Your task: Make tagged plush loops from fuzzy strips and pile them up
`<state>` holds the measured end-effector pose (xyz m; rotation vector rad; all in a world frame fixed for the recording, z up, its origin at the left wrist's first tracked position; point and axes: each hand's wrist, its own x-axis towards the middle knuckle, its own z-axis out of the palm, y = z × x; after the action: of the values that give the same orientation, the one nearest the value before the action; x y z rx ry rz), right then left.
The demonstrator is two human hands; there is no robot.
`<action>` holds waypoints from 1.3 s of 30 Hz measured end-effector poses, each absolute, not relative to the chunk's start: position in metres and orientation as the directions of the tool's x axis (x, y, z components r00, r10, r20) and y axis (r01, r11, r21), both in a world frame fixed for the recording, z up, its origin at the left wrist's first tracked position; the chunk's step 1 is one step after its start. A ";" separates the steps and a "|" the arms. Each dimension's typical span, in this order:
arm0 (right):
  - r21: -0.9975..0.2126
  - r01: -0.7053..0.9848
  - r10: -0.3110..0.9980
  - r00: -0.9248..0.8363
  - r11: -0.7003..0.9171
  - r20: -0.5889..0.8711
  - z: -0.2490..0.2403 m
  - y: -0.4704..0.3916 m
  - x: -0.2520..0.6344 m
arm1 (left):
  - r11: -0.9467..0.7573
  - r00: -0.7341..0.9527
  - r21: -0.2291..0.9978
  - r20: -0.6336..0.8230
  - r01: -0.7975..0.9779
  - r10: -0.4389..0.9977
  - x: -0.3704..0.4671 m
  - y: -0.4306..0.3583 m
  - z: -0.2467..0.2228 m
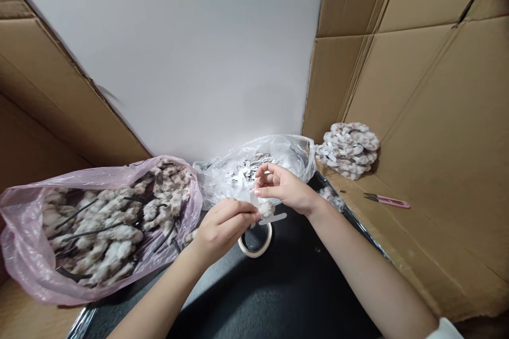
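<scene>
My left hand (226, 225) is closed in a pinch on a small fluffy fur piece (267, 208), grey-white in colour. A narrow white strip (275, 218) sticks out to the right below the fur. My right hand (284, 188) is just above, its thumb and forefinger closed on the upper end of a white paper-like strip (253, 198) that runs down to the left fingertips. Under the hands, a roll of cream tape (256, 252) lies flat on the black surface (274, 296). The fingers partly hide the fur piece.
A pink plastic bag (27, 259) of fluffy fur strips and dark cords stands at left. Behind my hands lies a clear bag (292, 148) holding white tags. At right are a fur bundle (350, 151) and pink thread snips (387, 201) on cardboard. Cardboard walls (437, 116) flank the surface.
</scene>
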<state>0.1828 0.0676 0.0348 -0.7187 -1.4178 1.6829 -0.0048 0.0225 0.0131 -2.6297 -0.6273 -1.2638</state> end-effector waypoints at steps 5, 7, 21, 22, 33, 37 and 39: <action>-0.963 -0.268 0.862 -0.486 0.008 0.143 0.037 0.061 0.178 | -0.912 0.519 0.099 0.795 0.399 0.314 -0.007 0.023 0.011; -0.965 -0.262 0.874 -0.469 -0.003 0.125 0.036 0.060 0.176 | -0.912 0.512 0.095 0.802 0.399 0.307 -0.008 0.022 0.010; -0.963 -0.217 0.869 -0.432 0.158 0.240 0.042 0.048 0.172 | -0.906 0.445 0.160 0.829 0.391 0.338 -0.010 0.022 0.016; -0.957 -0.205 0.859 -0.430 0.205 0.276 0.043 0.047 0.173 | -0.905 0.424 0.167 0.840 0.391 0.338 -0.010 0.022 0.017; -0.843 -0.059 0.762 -0.398 0.535 0.511 0.054 0.035 0.177 | -0.832 0.296 0.383 0.805 0.402 0.514 -0.007 0.020 0.016; -0.793 -0.012 0.723 -0.403 0.609 0.561 0.057 0.030 0.177 | -0.783 0.273 0.498 0.747 0.373 0.606 -0.004 0.016 0.025; -0.764 -0.009 0.696 -0.405 0.645 0.593 0.056 0.027 0.176 | -0.758 0.244 0.544 0.729 0.359 0.639 -0.003 0.013 0.029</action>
<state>0.1765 0.0275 0.0563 -0.5484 -1.8389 0.8605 -0.0029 0.0134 0.0285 -2.6746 -1.1042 -1.8036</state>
